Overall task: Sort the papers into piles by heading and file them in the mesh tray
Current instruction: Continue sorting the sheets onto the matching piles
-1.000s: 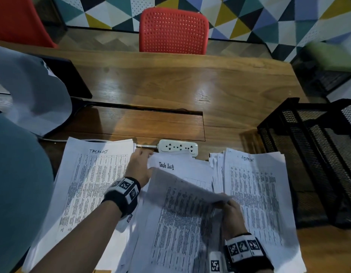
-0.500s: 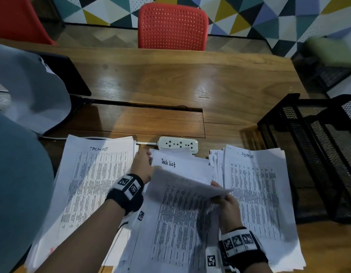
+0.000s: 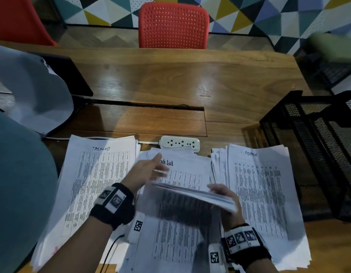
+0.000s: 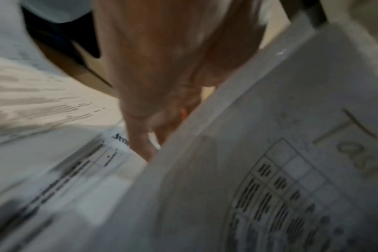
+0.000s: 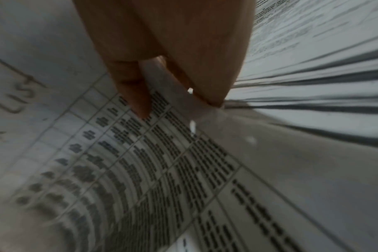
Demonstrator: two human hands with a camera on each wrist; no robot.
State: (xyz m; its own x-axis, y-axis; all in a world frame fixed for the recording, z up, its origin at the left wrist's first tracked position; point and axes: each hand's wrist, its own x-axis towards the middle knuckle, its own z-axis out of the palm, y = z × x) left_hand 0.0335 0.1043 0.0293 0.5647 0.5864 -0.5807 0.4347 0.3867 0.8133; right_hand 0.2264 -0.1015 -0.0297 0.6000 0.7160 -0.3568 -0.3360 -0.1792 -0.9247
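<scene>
Three piles of printed sheets lie side by side at the table's near edge: a "TASKLIST" pile (image 3: pixel 99 178) on the left, a "Task List" pile (image 3: pixel 188 168) in the middle, an "ADMIN" pile (image 3: pixel 259 190) on the right. My right hand (image 3: pixel 223 196) pinches the right edge of a lifted sheet (image 3: pixel 192 192) between thumb and fingers (image 5: pixel 129 95); that sheet (image 5: pixel 162 162) hovers over the middle pile. My left hand (image 3: pixel 151 170) is blurred, its fingers (image 4: pixel 140 139) straight at the lifted sheet's (image 4: pixel 270 170) left edge. The black mesh tray (image 3: pixel 289 134) stands to the right.
A white power strip (image 3: pixel 180 143) lies just behind the middle pile. A dark screen (image 3: pixel 72 79) and a grey cap (image 3: pixel 33 91) are at the left. A red chair (image 3: pixel 173 26) stands beyond the wooden table (image 3: pixel 190 85).
The lifted sheet has risen and now shows nearly edge-on. My left hand has let go of its corner and spread its fingers over the "Task List" heading.
</scene>
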